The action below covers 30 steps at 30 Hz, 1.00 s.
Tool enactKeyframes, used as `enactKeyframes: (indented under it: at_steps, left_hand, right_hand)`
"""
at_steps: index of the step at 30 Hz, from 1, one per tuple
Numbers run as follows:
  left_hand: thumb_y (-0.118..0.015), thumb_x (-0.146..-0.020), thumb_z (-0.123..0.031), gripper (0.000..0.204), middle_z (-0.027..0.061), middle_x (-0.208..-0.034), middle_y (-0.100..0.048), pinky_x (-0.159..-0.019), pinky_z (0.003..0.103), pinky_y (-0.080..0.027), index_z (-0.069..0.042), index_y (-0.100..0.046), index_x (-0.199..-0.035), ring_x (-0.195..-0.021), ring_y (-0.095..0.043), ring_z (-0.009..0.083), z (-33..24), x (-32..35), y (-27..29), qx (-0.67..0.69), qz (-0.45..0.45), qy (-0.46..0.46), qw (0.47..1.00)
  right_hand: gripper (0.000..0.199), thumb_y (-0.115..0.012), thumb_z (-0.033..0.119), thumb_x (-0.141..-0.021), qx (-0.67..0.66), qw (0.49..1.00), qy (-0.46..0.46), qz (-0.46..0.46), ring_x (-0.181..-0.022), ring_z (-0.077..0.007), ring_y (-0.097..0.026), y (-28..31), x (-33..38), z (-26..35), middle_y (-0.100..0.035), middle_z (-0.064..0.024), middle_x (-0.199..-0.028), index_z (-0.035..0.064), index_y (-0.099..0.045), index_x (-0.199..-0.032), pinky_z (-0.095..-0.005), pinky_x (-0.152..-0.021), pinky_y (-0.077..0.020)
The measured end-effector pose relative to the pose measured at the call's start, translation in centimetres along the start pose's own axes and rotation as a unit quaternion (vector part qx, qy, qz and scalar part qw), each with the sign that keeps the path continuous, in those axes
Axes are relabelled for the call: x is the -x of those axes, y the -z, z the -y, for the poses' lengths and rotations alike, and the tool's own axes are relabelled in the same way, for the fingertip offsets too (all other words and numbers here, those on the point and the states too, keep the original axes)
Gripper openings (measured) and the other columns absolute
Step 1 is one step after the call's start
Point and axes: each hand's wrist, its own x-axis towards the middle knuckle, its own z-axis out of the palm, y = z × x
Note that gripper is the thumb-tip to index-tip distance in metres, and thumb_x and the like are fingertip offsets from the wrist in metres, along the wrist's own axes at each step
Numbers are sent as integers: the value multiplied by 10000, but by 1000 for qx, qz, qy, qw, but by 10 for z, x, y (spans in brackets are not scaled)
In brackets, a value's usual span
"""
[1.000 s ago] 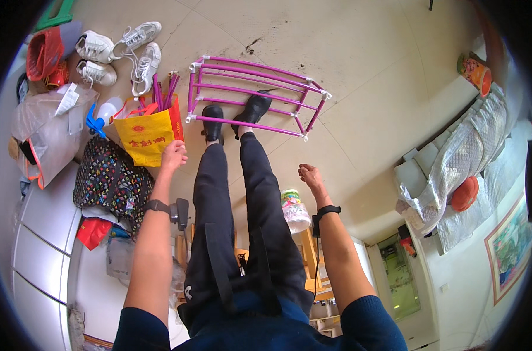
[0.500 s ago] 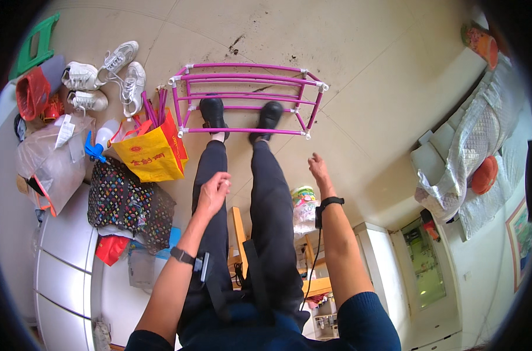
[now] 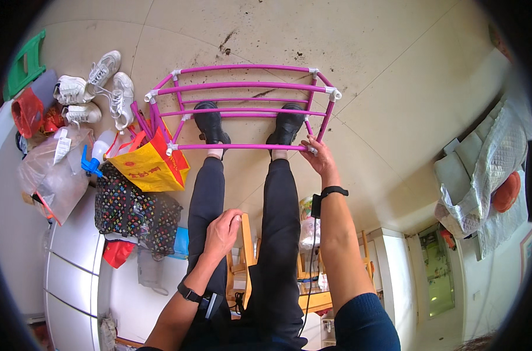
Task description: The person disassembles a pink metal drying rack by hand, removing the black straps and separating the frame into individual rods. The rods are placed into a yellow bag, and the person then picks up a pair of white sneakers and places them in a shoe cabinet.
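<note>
Head view: the person's right hand [image 3: 322, 159] touches the near right corner of a pink tube frame [image 3: 242, 146], its fingers bent in over the white joint [image 3: 312, 150]; how firmly they grip cannot be told. The left hand [image 3: 221, 232] hangs over the left thigh, well apart from the frame, loosely half-curled with nothing seen in it. So only one corner has a hand on it, and a hard pull there could twist the frame or work a tube out of its joint. The frame stands on the floor [image 3: 389, 152] at the person's feet, its bars crossing in front of both black shoes [image 3: 287, 124]; a tug toward the body might knock the ankles or trip a step. Its near left corner overlaps a yellow bag [image 3: 171, 172] in view, with loose pink tubes [image 3: 142, 121] poking from the top, so a sideways swing could catch or tip it. White sneakers [image 3: 122, 99] lie just beyond the bag. A thin cable [image 3: 311, 272] trails from the right wrist and might snag.
</note>
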Motion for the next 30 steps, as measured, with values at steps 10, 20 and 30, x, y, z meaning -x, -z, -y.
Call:
enactKeyframes:
  at_steps: [10, 20, 30]
  left_hand:
    - [-534, -872, -74, 308, 191, -1170, -575, -885, 436, -468, -31, -529, -1178, -1060, -559, 376, 42, -87, -1, -146, -55, -85, 984]
    - [-532, -918, -297, 366, 155, -1129, -556, -996, 472, -338, -63, -516, -1199, -1126, -489, 327, 102, -227, 29, -412, 88, -68, 905]
    - [-630, -838, -244, 293, 125, -1067, -581, -1000, 465, -322, -74, -568, -1067, -1048, -520, 303, 135, -169, 10, -523, 8, -72, 849]
  right_hand:
    - [150, -708, 119, -830, -432, 882, 143, -124, -930, -271, -646, -7, -1, -70, -674, -129, -944, 31, -633, -927, -459, -930, -504]
    - [387, -548, 406, -939, -424, 901, 60, -67, -465, -141, -285, -50, -60, -51, -282, 23, -496, 144, -458, -669, -337, -583, -369]
    - [519, -573, 370, -934, -473, 870, 12, -142, -442, -147, -257, -57, 59, -116, -222, 23, -458, 174, -303, -537, -348, -633, -390]
